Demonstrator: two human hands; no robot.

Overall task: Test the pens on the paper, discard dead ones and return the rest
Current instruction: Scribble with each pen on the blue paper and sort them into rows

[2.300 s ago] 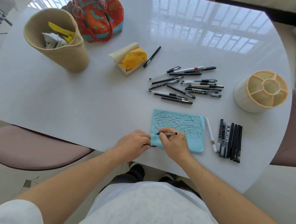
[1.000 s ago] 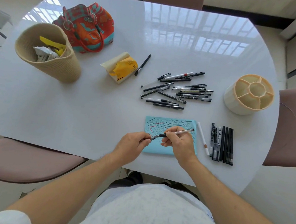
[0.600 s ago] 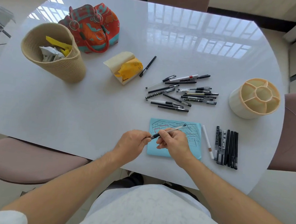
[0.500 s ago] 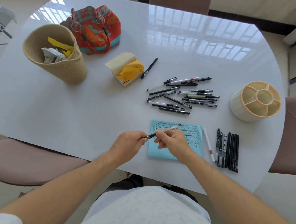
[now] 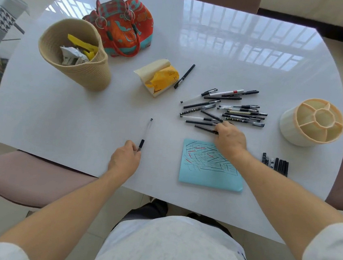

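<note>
Mid-task: left hand [image 5: 124,156] pinches a clear pen [image 5: 145,134] near the table's [image 5: 61,118] front edge, right hand [image 5: 229,139] closes on a black pen [image 5: 205,128] from the untested pile [image 5: 223,110], holder [image 5: 312,122] empty, tested row [image 5: 276,163] waiting at right edge.

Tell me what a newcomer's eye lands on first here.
The scribbled blue paper at the near edge, under the right hand reaching into the pen pile. Then the left hand holding a clear pen, and the orange handbag far left.
</note>
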